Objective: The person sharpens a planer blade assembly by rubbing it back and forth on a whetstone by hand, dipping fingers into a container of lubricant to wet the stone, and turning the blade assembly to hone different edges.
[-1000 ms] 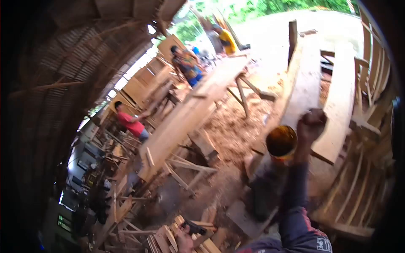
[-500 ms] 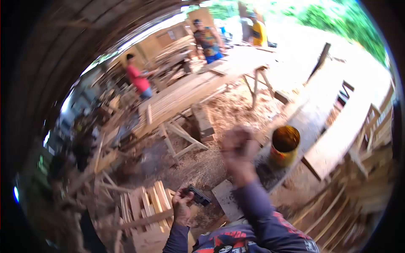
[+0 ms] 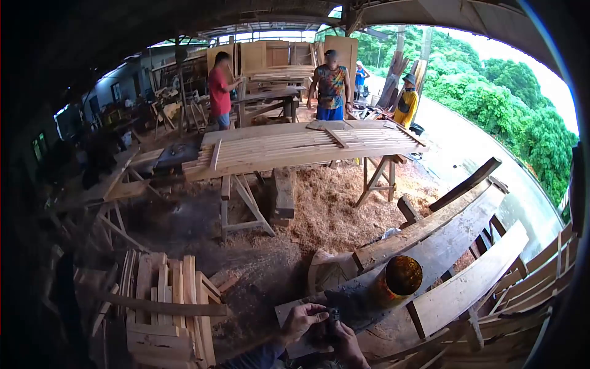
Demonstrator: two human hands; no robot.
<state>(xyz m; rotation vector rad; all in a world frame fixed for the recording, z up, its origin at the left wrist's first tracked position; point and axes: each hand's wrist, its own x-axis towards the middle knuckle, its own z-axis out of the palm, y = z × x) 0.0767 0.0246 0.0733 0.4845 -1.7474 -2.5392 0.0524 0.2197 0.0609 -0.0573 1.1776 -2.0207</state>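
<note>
Near the bottom centre, a small black device (image 3: pixel 334 316) is between my two hands, above the near end of a stained board (image 3: pixel 353 305). My left hand (image 3: pixel 301 322) pinches it from the left with thumb and fingers. From the right, my right hand (image 3: pixel 348 344) has its fingers closed against the device's lower side. An open, stained can (image 3: pixel 399 281), dark inside, stands on the board to the right of my hands.
Stacked wood pieces (image 3: pixel 166 307) lie at lower left. A long slatted panel (image 3: pixel 295 147) rests on trestles over wood shavings (image 3: pixel 332 209). Beyond it are a person in red (image 3: pixel 219 92), one in a patterned top (image 3: pixel 332 86) and one in yellow (image 3: pixel 405 104). Planks (image 3: pixel 473 277) lie at right.
My right hand has come down from its raised position beside the can to the black device, joining my left hand. The view has turned and levelled.
</note>
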